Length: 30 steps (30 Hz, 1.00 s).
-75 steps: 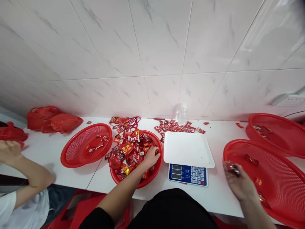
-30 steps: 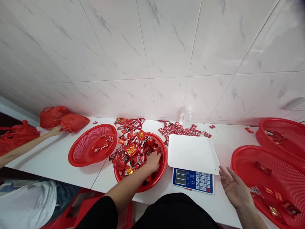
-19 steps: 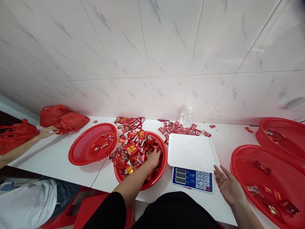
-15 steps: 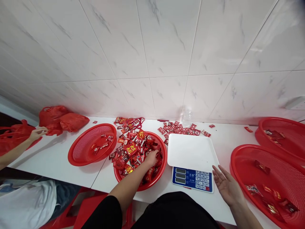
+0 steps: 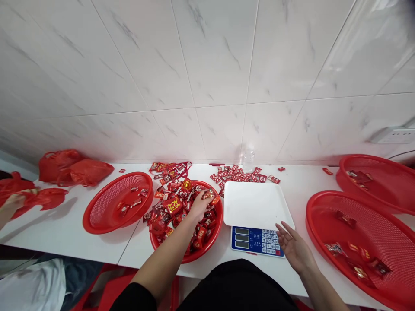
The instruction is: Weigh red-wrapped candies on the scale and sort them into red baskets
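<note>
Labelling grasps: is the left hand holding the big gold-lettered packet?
No. The left hand holds smaller packets, while the gold-lettered packet lies apart from it on the candy pile.

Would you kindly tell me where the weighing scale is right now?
In the head view, the weighing scale sits right of centre, just right of the heaped red basket, with the right hand at its right edge.

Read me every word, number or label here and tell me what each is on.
"大吉大利", apparently: red packet.
"4 5 6": scale.
"1 2 3": scale.
"0": scale.
Too small or blurred: other scale markings, the small sweets' wrappers, the wall box marks.
</note>
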Each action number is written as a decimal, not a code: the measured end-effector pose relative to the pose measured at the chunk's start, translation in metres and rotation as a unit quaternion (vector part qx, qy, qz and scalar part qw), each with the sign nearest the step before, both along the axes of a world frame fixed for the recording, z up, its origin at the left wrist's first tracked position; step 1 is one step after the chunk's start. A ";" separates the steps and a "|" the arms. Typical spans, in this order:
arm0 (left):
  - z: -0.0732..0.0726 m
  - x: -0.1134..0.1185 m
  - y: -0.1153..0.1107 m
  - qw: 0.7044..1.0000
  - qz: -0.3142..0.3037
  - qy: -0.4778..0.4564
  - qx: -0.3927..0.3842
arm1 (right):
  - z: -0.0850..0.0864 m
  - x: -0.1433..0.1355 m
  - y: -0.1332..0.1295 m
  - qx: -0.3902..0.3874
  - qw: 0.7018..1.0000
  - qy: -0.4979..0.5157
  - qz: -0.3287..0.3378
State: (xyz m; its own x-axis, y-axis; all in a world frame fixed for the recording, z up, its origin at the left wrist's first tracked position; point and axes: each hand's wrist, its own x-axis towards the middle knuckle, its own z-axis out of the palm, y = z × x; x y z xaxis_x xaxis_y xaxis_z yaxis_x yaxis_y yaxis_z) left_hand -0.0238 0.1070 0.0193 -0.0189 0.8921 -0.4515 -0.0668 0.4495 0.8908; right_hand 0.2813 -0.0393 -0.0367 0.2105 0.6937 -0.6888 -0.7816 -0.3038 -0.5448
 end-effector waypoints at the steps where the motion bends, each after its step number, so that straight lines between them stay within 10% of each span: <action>1: 0.001 0.011 -0.001 1.000 -0.014 -0.025 0.000 | 0.000 -0.003 0.000 0.000 1.000 -0.001 0.001; 9: -0.023 0.084 -0.008 0.987 -0.131 -0.085 -0.043 | -0.002 -0.011 -0.001 -0.003 1.000 -0.011 0.019; 20: -0.033 0.082 -0.005 0.979 -0.190 0.068 -0.025 | -0.004 -0.017 -0.008 -0.010 0.991 -0.094 0.092; 30: -0.035 0.079 -0.023 0.974 -0.192 -0.081 -0.093 | 0.012 -0.053 0.044 0.064 0.907 -0.288 0.301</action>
